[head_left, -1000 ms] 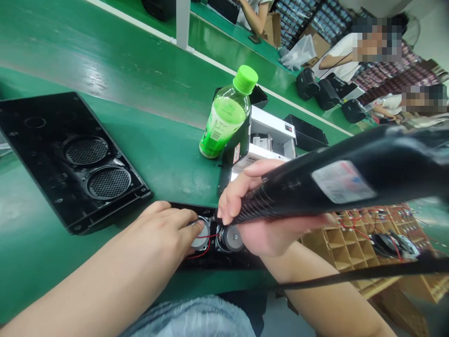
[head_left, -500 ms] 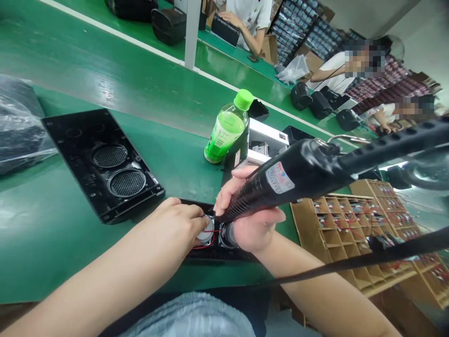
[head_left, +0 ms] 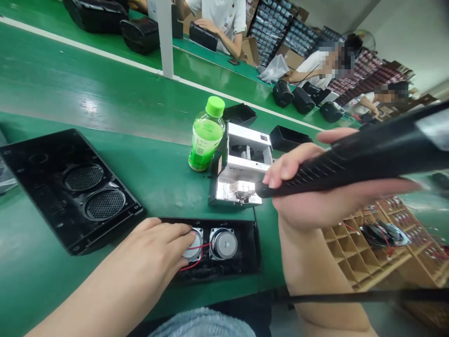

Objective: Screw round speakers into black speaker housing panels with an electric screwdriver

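Note:
My left hand (head_left: 157, 248) is curled over the left speaker driver (head_left: 191, 252), covering part of it. That driver sits in a black speaker housing (head_left: 245, 248) lying on the green bench. Beside it in the same housing is a second speaker driver (head_left: 225, 244), with red wires between the two. My right hand (head_left: 301, 187) is closed around a black electric screwdriver (head_left: 336, 164). The screwdriver's tip end is at the front of a white and black screw feeder (head_left: 242, 164), beyond the housing; whether the bit touches a screw cannot be made out.
Another black housing (head_left: 52, 187) with two round grilles lies at left. A green-capped bottle (head_left: 206, 133) stands against the feeder. Wooden compartment racks (head_left: 361, 255) holding wired parts are at right. A black strap (head_left: 351, 296) crosses low. Several people sit across the bench.
My right hand has carried the electric screwdriver away from the drivers, up and right to the screw feeder. My left hand stays on the left driver. The camera view has shifted.

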Demonstrator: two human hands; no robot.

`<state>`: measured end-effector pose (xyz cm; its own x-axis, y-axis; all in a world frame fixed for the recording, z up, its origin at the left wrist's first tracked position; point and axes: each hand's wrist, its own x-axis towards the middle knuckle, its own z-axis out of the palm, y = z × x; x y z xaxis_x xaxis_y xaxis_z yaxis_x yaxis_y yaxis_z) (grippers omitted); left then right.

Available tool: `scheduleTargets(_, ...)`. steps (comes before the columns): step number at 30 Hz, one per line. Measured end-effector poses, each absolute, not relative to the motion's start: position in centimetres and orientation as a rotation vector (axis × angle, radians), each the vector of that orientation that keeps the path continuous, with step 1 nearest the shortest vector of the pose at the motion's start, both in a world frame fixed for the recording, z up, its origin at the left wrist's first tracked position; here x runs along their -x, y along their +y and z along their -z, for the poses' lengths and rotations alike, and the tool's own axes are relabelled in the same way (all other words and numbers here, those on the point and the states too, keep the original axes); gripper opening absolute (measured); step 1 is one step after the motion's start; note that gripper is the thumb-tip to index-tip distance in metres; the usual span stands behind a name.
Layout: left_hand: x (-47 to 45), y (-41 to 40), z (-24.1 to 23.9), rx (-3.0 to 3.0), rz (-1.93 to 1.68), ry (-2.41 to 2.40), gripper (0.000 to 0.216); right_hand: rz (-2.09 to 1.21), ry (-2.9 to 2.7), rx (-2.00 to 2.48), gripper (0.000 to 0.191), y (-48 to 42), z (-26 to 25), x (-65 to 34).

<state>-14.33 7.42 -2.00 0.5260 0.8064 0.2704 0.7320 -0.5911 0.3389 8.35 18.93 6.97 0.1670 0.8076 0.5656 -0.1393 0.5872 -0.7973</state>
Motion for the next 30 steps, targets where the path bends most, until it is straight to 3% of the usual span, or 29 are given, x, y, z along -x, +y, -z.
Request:
scheduleTargets(10, 14.1, 7.4, 1.9, -2.597, -0.702, 1.297, 0.036, -0.773, -1.171, 0.653, 0.064, 20.4, -4.8, -7.7)
scheduleTargets(16, 11.9, 7.2, 2.7, -2.567, -0.629, 1.275, 0.027, -0.867, -1.148, 0.677, 0.075, 19.0, -4.7, -8.7)
scheduleTargets(23, 10.9, 7.9, 2.4, -2.453, -0.519, 1.238, 0.022, -0.791, -1.186, 0.679, 0.064, 16.9, -7.7, -9.5)
scheduleTargets(30, 10.4, 8.7, 2.5, -2.408, -0.458, 1.276, 0.019, -0.735, -1.186, 0.604, 0.058, 20.5, -5.2, -7.4)
